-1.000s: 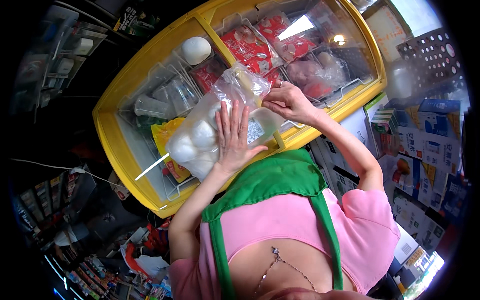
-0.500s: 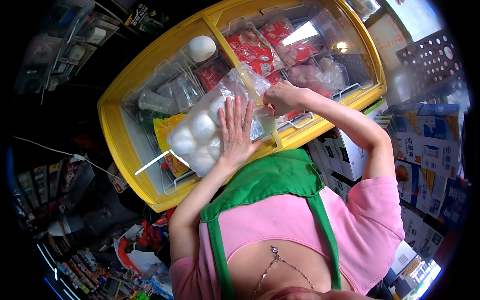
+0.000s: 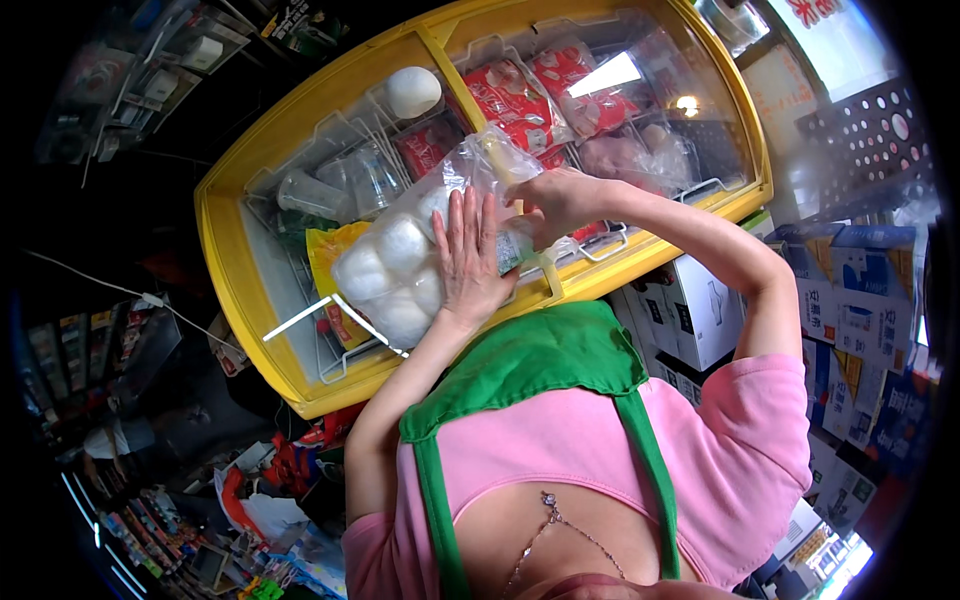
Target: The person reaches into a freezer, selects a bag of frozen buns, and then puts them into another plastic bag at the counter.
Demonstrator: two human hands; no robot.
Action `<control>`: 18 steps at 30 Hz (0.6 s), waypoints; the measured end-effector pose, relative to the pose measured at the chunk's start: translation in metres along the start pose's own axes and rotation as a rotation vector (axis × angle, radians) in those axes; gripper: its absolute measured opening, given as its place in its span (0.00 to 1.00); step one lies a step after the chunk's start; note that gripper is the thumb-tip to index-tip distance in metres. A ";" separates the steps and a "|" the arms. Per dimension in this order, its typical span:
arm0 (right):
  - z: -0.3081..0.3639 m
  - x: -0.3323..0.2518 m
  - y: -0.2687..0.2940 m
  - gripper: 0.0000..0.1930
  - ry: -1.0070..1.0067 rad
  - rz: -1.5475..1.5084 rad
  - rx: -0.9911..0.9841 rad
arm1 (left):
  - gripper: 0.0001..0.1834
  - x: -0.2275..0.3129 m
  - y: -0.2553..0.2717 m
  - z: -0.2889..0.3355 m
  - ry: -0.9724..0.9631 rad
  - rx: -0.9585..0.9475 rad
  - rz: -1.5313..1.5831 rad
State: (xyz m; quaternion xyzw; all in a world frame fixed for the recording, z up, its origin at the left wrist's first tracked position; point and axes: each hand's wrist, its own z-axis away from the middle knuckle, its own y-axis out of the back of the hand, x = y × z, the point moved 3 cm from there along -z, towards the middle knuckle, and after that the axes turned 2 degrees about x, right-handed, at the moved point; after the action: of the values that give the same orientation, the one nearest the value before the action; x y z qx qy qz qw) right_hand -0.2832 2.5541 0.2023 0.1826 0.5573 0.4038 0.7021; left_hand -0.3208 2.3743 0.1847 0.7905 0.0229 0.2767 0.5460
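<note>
A clear plastic bag filled with several white round balls lies on the glass top of a yellow-framed chest freezer. My left hand rests flat over the bag's near side, fingers stretched upward. At the bag's right end my right hand has its fingers bent round the loose plastic; the thumb side points down. Between my hands a small printed label shows on the bag. The exact grip of the right fingertips is partly hidden.
Through the glass show red packets, clear plastic cups, a yellow packet and a white rounded piece. A yellow bar crosses the freezer. Stacked cartons stand to the right; mixed goods lie at lower left.
My right hand has shifted slightly left along the bag, and its fingers have loosened from a tighter fist. The left hand stays pressed on the bag.
</note>
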 end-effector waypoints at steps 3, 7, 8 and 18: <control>0.011 0.011 0.004 0.25 -0.183 -0.573 -0.178 | 0.66 -0.001 0.000 0.000 0.008 0.020 0.010; 0.013 0.023 0.004 0.21 -0.351 -0.696 -0.143 | 0.66 -0.001 0.003 0.000 0.004 0.017 0.003; 0.014 0.020 0.003 0.21 -0.305 -0.630 -0.109 | 0.66 -0.001 0.003 0.000 0.002 0.016 -0.001; 0.002 -0.009 0.003 0.29 -0.177 0.082 0.003 | 0.64 -0.001 0.003 0.000 -0.004 0.000 -0.005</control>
State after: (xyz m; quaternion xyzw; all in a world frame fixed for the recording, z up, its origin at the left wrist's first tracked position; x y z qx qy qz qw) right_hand -0.2824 2.5489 0.2109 0.2413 0.4857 0.4134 0.7314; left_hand -0.3225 2.3733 0.1865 0.7908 0.0237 0.2740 0.5468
